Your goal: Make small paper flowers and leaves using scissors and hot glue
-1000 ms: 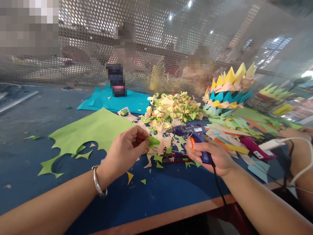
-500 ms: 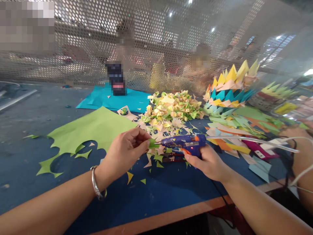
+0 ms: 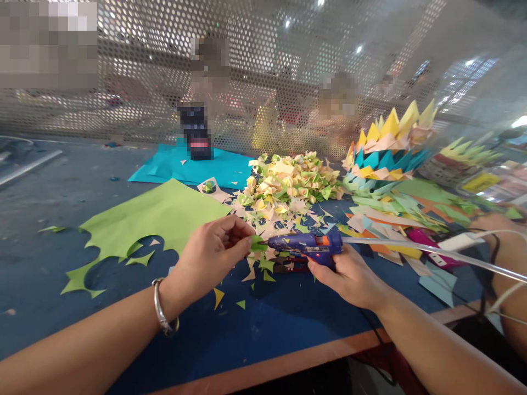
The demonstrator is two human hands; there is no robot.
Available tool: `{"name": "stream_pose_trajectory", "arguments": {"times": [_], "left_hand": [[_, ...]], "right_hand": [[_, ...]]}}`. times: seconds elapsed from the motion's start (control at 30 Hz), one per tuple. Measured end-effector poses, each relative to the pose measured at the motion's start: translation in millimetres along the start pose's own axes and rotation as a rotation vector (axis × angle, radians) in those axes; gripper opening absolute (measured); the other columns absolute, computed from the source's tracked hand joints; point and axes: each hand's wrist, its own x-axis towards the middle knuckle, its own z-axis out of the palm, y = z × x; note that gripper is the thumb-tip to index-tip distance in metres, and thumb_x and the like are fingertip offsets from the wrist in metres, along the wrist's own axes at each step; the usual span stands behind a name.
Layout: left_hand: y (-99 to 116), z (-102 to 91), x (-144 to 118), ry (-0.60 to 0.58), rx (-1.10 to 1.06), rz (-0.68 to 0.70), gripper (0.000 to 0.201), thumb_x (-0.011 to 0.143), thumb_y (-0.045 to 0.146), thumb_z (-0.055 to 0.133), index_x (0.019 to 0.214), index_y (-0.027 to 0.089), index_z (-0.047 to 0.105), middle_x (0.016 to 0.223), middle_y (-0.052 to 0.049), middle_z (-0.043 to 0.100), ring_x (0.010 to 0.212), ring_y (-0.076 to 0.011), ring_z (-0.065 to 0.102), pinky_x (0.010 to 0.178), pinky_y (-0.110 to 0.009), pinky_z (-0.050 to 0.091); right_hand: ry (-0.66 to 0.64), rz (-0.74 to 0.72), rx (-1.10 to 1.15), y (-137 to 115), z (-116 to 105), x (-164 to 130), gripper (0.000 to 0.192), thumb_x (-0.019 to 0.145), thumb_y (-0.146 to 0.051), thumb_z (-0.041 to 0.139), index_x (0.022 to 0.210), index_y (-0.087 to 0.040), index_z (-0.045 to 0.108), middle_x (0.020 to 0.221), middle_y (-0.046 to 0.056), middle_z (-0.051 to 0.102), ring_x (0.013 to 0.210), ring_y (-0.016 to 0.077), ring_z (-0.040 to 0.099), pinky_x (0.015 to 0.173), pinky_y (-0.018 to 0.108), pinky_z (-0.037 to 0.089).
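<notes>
My left hand (image 3: 220, 252) pinches a small green paper piece (image 3: 258, 243) between thumb and fingers. My right hand (image 3: 349, 277) is wrapped round the handle of a purple hot glue gun (image 3: 302, 242), its nozzle pointing left at the green piece. Whether nozzle and paper touch, I cannot tell. A long clear glue stick (image 3: 415, 250) sticks out of the gun's back end. Below the gun lies a dark tool with red parts (image 3: 290, 264), half hidden. Behind my left hand spreads a green paper sheet (image 3: 160, 214) with round cut-outs along its near edge.
Beyond the gun rises a heap of small folded paper pieces (image 3: 294, 178). Blue sheets (image 3: 160, 164) lie at the back. Layered paper crowns (image 3: 389, 148) stand at the right, near paper strips (image 3: 382, 219) and a pink-white power strip (image 3: 436, 249). Another person's arm (image 3: 504, 258) is at the right edge.
The glue gun has tilted slightly and its trigger finger has shifted. The glue stick now shows longer and slopes down to the right. My left hand stays in place with the green piece.
</notes>
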Motion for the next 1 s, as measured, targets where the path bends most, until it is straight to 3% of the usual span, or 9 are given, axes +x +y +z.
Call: {"name": "stream_pose_trajectory", "arguments": {"times": [0.2, 0.47, 1.0], "left_hand": [[1.8, 1.2, 2.6, -0.013, -0.026, -0.007, 0.01, 0.08, 0.029, 0.062, 0.083, 0.02, 0.065, 0.067, -0.001, 0.065, 0.057, -0.0131, 0.058, 0.05, -0.025, 0.046], [3.2, 1.6, 1.2, -0.024, -0.022, -0.007, 0.009, 0.08, 0.029, 0.061, 0.081, 0.02, 0.064, 0.066, 0.0, 0.065, 0.057, -0.0132, 0.058, 0.051, -0.026, 0.045], [2.9, 0.7, 1.6, -0.056, -0.018, -0.007, 0.009, 0.08, 0.029, 0.062, 0.08, 0.02, 0.065, 0.064, 0.0, 0.064, 0.053, -0.0121, 0.056, 0.049, -0.025, 0.044]], "right_hand": [[-0.002, 0.007, 0.009, -3.6, -0.2, -0.1, 0.019, 0.092, -0.026, 0.053, 0.074, -0.022, 0.056, 0.061, -0.002, 0.057, 0.056, 0.0137, 0.053, 0.053, 0.026, 0.042], [-0.038, 0.051, 0.013, -5.0, -0.4, 0.1, 0.027, 0.091, -0.027, 0.052, 0.064, -0.021, 0.049, 0.054, -0.003, 0.048, 0.049, 0.0122, 0.046, 0.046, 0.026, 0.034], [0.001, 0.04, -0.004, 0.1, -0.8, 1.2, 0.023, 0.091, -0.027, 0.053, 0.068, -0.022, 0.055, 0.057, -0.003, 0.054, 0.052, 0.013, 0.049, 0.05, 0.026, 0.039]]}}
